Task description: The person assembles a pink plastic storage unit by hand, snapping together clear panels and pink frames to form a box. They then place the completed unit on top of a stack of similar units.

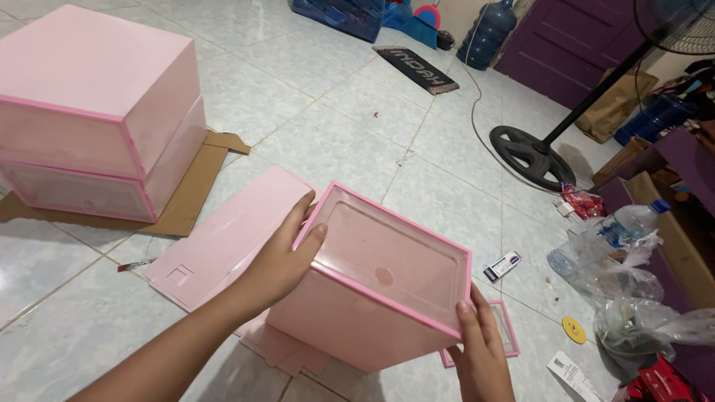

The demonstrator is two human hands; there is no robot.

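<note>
I hold a pink plastic box (350, 316) with a clear front door (387, 257) above the tiled floor, tilted so the door faces up. My left hand (279, 260) grips its upper left corner, thumb on the door's pink frame. My right hand (480, 346) grips the lower right corner. Under the box lie a flat pink panel (231, 238) and another pink-framed clear door (506, 331), partly hidden.
Two stacked pink boxes (97, 119) stand on flat cardboard (190, 193) at the left. At the right are a fan base (529, 152), plastic bags (633, 313), a water bottle (629, 223), a small carton (503, 266) and a yellow disc (574, 329). A doormat (415, 68) and a water jug (488, 33) sit far back.
</note>
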